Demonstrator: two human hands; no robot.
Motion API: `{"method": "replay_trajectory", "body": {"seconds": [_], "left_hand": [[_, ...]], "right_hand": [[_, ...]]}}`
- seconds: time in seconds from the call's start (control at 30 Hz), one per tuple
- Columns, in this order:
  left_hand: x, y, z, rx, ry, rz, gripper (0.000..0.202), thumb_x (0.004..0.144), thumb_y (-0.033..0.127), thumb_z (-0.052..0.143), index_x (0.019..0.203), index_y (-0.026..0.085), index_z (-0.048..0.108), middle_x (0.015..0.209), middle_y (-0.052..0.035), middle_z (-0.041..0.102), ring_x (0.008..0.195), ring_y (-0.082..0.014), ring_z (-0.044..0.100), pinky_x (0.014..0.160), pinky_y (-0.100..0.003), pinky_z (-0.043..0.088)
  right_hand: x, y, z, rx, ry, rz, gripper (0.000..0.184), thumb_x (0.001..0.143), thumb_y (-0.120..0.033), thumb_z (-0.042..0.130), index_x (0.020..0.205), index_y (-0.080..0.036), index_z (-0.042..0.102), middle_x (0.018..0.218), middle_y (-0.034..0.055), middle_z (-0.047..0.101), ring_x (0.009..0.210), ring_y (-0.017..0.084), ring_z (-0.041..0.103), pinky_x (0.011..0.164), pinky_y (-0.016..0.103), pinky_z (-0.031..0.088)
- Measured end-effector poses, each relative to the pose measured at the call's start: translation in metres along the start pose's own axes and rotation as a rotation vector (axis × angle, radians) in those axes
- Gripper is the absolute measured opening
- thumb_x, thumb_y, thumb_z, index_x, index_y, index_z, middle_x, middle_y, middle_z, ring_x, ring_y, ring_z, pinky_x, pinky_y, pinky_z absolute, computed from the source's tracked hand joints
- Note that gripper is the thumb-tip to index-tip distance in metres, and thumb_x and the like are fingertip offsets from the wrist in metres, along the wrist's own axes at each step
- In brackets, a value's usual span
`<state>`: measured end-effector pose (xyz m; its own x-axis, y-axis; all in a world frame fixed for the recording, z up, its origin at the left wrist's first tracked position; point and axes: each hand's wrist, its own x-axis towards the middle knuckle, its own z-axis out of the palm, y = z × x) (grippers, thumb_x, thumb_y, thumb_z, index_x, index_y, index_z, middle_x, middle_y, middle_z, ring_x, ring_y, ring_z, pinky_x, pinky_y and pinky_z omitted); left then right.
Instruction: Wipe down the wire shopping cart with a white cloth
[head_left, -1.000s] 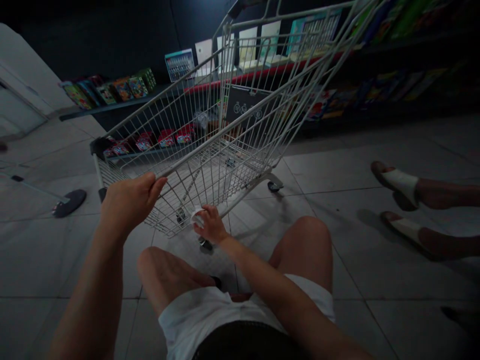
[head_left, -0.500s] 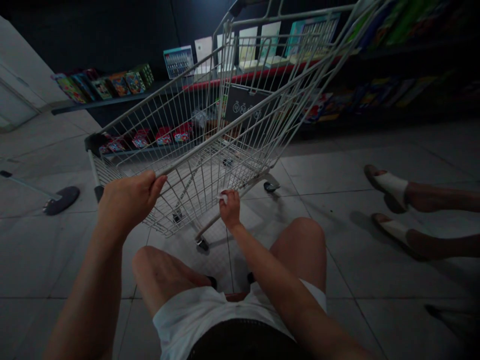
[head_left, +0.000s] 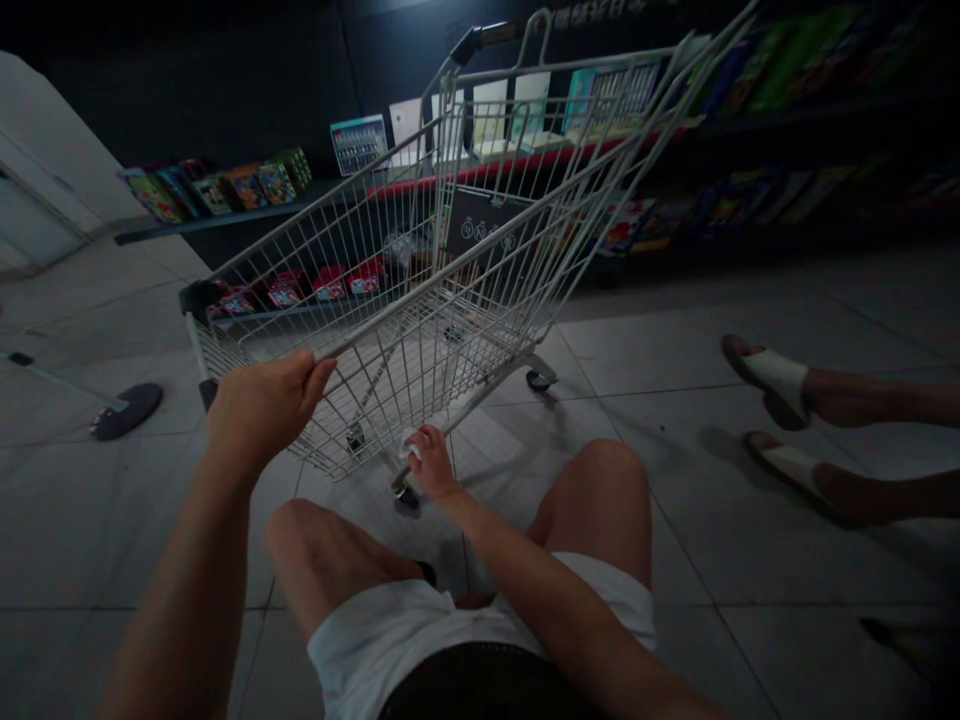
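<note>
A grey wire shopping cart (head_left: pixel 480 262) stands across the view in front of my knees. My left hand (head_left: pixel 264 405) is wrapped round the top rim of its near side, close to the front corner. Lower down, my right hand (head_left: pixel 430 462) is closed on a crumpled white wipe (head_left: pixel 410 446), which could be cloth or tissue. It presses the wipe to the cart's lower frame tube, just above the near front wheel (head_left: pixel 406 497). The fingertips of the right hand are partly hidden behind the wipe and tube.
Shelves with boxed goods (head_left: pixel 255 190) and upright books (head_left: pixel 490 110) run behind the cart. On the left a round post base (head_left: pixel 127 410) rests on the tiled floor (head_left: pixel 645 350). Another person's feet in sandals (head_left: pixel 784 375) are at the right.
My right hand has slid down and to the left along the lower frame tube with the wipe. The left hand keeps its hold on the rim, and the view has shifted slightly.
</note>
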<state>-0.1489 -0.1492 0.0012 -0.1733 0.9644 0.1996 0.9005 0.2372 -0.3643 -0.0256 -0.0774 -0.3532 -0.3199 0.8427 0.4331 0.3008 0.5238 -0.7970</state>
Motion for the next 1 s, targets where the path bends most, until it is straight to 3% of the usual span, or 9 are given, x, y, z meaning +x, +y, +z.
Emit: {"method": "replay_trajectory", "body": {"seconds": [0.1, 0.23, 0.3, 0.4, 0.53, 0.67, 0.77, 0.87, 1.0], "left_hand": [[-0.001, 0.001, -0.001, -0.007, 0.003, 0.000, 0.058, 0.100, 0.055, 0.019, 0.089, 0.021, 0.064, 0.074, -0.0087, 0.069, 0.066, -0.0225, 0.063, 0.056, -0.032, 0.025], [-0.002, 0.002, -0.002, -0.021, 0.002, -0.018, 0.057, 0.099, 0.055, 0.021, 0.089, 0.021, 0.065, 0.076, -0.0090, 0.069, 0.067, -0.0229, 0.064, 0.056, -0.032, 0.026], [-0.002, 0.003, -0.002, -0.027, 0.002, -0.019, 0.058, 0.099, 0.056, 0.021, 0.089, 0.021, 0.065, 0.075, -0.0090, 0.069, 0.067, -0.0234, 0.064, 0.056, -0.031, 0.026], [-0.002, 0.003, -0.001, -0.021, 0.000, -0.007, 0.059, 0.099, 0.055, 0.019, 0.090, 0.021, 0.066, 0.074, -0.0089, 0.068, 0.067, -0.0231, 0.063, 0.056, -0.031, 0.027], [-0.002, 0.003, -0.002, 0.009, -0.004, 0.003, 0.059, 0.100, 0.055, 0.018, 0.090, 0.021, 0.065, 0.076, -0.0084, 0.069, 0.068, -0.0219, 0.064, 0.056, -0.031, 0.027], [-0.002, 0.003, -0.002, 0.005, -0.010, 0.003, 0.057, 0.100, 0.055, 0.020, 0.092, 0.021, 0.065, 0.075, -0.0082, 0.069, 0.067, -0.0228, 0.064, 0.056, -0.032, 0.026], [-0.002, 0.003, -0.004, -0.007, -0.010, -0.006, 0.057, 0.099, 0.055, 0.021, 0.091, 0.021, 0.066, 0.075, -0.0088, 0.070, 0.068, -0.0236, 0.064, 0.056, -0.032, 0.027], [-0.003, 0.003, -0.005, -0.029, -0.016, -0.006, 0.056, 0.099, 0.054, 0.023, 0.091, 0.021, 0.066, 0.076, -0.0092, 0.070, 0.069, -0.0242, 0.065, 0.057, -0.032, 0.029], [-0.003, 0.003, -0.005, -0.053, -0.012, -0.001, 0.054, 0.100, 0.054, 0.023, 0.092, 0.021, 0.066, 0.078, -0.0094, 0.071, 0.070, -0.0240, 0.065, 0.057, -0.031, 0.029]], "right_hand": [[0.019, 0.020, -0.023, 0.056, 0.208, 0.117, 0.024, 0.075, -0.014, 0.052, 0.096, -0.020, 0.061, 0.106, 0.0071, 0.051, 0.108, 0.022, 0.048, 0.103, 0.042, 0.044], [0.059, 0.023, -0.047, 0.093, 0.448, 0.163, 0.028, 0.080, -0.022, 0.048, 0.106, -0.017, 0.056, 0.115, 0.0110, 0.048, 0.118, 0.022, 0.044, 0.110, 0.043, 0.037], [0.069, 0.020, -0.048, 0.175, 0.516, 0.193, 0.032, 0.078, -0.024, 0.050, 0.108, -0.016, 0.056, 0.118, 0.0122, 0.048, 0.120, 0.022, 0.044, 0.113, 0.043, 0.035], [0.060, 0.018, -0.038, 0.419, 0.525, 0.414, 0.034, 0.069, -0.023, 0.057, 0.103, -0.017, 0.057, 0.116, 0.0097, 0.052, 0.118, 0.020, 0.047, 0.112, 0.040, 0.036], [0.031, 0.023, -0.023, 0.662, 0.520, 0.692, 0.024, 0.063, -0.026, 0.063, 0.084, -0.020, 0.052, 0.086, 0.0000, 0.057, 0.086, 0.015, 0.056, 0.082, 0.031, 0.053], [0.037, 0.019, -0.025, 0.838, 0.519, 0.813, 0.021, 0.069, -0.033, 0.058, 0.074, -0.022, 0.042, 0.059, -0.0082, 0.047, 0.052, 0.009, 0.048, 0.047, 0.019, 0.043], [0.069, 0.004, -0.036, 0.962, 0.531, 0.842, 0.022, 0.068, -0.031, 0.059, 0.072, -0.023, 0.039, 0.052, -0.0107, 0.042, 0.044, 0.008, 0.045, 0.042, 0.018, 0.041], [0.105, -0.023, -0.053, 1.044, 0.594, 0.816, 0.021, 0.070, -0.028, 0.059, 0.084, -0.023, 0.044, 0.061, -0.0100, 0.050, 0.050, 0.007, 0.051, 0.047, 0.017, 0.046], [0.146, -0.079, -0.085, 1.036, 0.659, 0.539, 0.037, 0.076, -0.026, 0.059, 0.111, -0.025, 0.047, 0.096, -0.0028, 0.061, 0.077, 0.008, 0.063, 0.065, 0.019, 0.055]]}}
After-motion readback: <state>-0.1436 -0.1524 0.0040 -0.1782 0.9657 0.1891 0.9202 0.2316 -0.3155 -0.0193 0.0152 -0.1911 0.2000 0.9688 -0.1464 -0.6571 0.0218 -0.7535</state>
